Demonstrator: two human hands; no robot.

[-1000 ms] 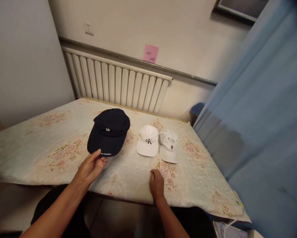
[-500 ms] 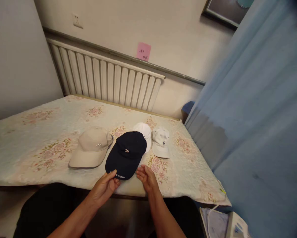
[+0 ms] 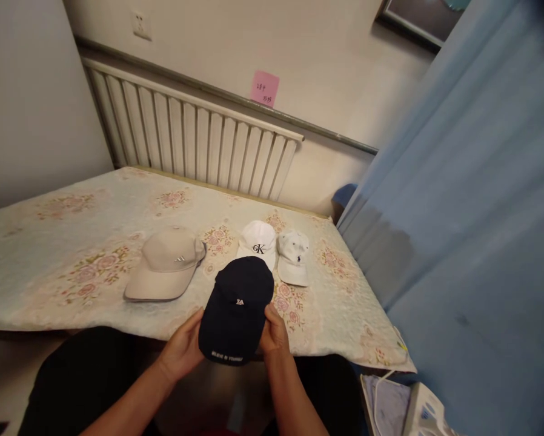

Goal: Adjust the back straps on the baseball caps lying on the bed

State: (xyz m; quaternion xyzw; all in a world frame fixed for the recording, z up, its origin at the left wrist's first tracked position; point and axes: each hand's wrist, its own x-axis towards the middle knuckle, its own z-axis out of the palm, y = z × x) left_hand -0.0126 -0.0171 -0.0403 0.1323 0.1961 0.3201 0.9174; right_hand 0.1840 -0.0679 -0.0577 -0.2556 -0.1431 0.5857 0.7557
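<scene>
A dark navy baseball cap [image 3: 238, 309] is held between my two hands near the front edge of the bed, its brim towards me with white lettering along it. My left hand [image 3: 184, 344] grips the cap's left side; its fingertips are hidden behind the brim. On the opposite side my right hand [image 3: 274, 332] closes on the edge, thumb on top. Just behind it lies a white cap [image 3: 257, 237] with black letters, partly covered by the navy one. A second white cap [image 3: 293, 258] with a small dark emblem rests to its right. To the left sits a beige cap [image 3: 166, 266].
The caps lie on a floral bed cover [image 3: 103, 242]. A white radiator [image 3: 194, 133] runs along the wall behind. At right hangs a blue curtain [image 3: 472, 242]. A box with a white object [image 3: 424, 415] stands below the bed's right corner.
The navy cap has come towards me and slightly right, uncovering the lettering on the white cap. My right hand, open beside the cap before, now grips it; my left hand has shifted along its left side.
</scene>
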